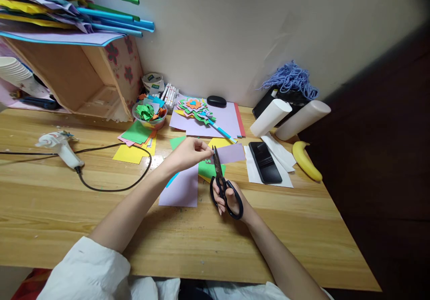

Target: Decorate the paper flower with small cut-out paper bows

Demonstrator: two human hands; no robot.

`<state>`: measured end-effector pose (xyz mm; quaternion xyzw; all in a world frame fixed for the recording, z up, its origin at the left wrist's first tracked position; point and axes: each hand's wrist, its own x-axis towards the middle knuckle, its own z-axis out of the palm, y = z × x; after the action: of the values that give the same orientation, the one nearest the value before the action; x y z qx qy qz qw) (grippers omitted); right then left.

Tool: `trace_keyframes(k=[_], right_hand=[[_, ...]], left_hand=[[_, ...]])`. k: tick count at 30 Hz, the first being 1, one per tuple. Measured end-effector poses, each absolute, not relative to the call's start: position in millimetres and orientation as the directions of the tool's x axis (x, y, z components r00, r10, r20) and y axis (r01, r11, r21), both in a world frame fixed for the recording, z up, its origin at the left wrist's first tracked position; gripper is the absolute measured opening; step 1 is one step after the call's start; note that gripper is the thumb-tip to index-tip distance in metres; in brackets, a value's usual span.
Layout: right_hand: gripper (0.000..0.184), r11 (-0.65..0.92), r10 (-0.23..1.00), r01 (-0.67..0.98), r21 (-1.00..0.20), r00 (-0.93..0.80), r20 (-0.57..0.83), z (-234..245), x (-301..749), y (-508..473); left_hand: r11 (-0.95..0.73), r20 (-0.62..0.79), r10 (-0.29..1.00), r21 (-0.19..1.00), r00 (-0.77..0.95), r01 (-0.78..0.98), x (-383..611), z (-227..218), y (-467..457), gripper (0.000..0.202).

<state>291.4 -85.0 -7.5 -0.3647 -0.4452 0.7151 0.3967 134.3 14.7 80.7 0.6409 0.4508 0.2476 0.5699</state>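
Note:
Black-handled scissors (pixel 220 170) point away from me, with my right hand (pixel 237 197) closed around their loops. The blades stand slightly apart at the tips. My left hand (pixel 190 153) is closed in a pinch beside those tips, on a tiny pale-blue piece of paper (pixel 213 152) mostly covered by the fingers. Beneath the hands lie a lilac sheet (pixel 181 188), a purple strip (pixel 231 153) and a green piece of paper (pixel 211 170). Behind them, a layered paper flower (pixel 195 106) with a blue-and-white stem (pixel 221 131) rests on lilac sheets (pixel 225 119).
At left are a glue gun (pixel 62 147) with its looping cord, coloured paper squares (pixel 137 134) and a bowl of scraps (pixel 149 123). A wooden box (pixel 74 71) stands behind. On the right are a phone (pixel 265 163), white rolls (pixel 270 117) and a banana (pixel 306 162).

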Motion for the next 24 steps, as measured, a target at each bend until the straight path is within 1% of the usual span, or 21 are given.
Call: trace_keyframes(k=[6, 15, 19, 24], right_hand=[[0.062, -0.306, 0.889, -0.272, -0.912, -0.423, -0.172, -7.4, 291.5, -84.7], [0.052, -0.368, 0.871, -0.333, -0.868, -0.451, -0.196, -8.8, 293.1, -82.3], [0.051, -0.365, 0.870, -0.319, -0.875, -0.452, -0.198, -9.2, 293.6, -82.0], [0.053, -0.357, 0.875, -0.272, -0.893, -0.432, -0.218, -2.8, 291.9, -82.5]], left_hand=[[0.009, -0.157, 0.862, 0.955, 0.481, 0.296, 132.5, 78.5, 15.5, 0.015], [0.021, -0.159, 0.854, 0.962, 0.496, 0.272, 132.4, 76.9, 18.4, 0.016], [0.017, -0.154, 0.855, 0.963, 0.495, 0.270, 131.2, 76.4, 20.0, 0.018], [-0.010, -0.131, 0.854, 0.963, 0.503, 0.268, 130.6, 78.9, 20.2, 0.018]])
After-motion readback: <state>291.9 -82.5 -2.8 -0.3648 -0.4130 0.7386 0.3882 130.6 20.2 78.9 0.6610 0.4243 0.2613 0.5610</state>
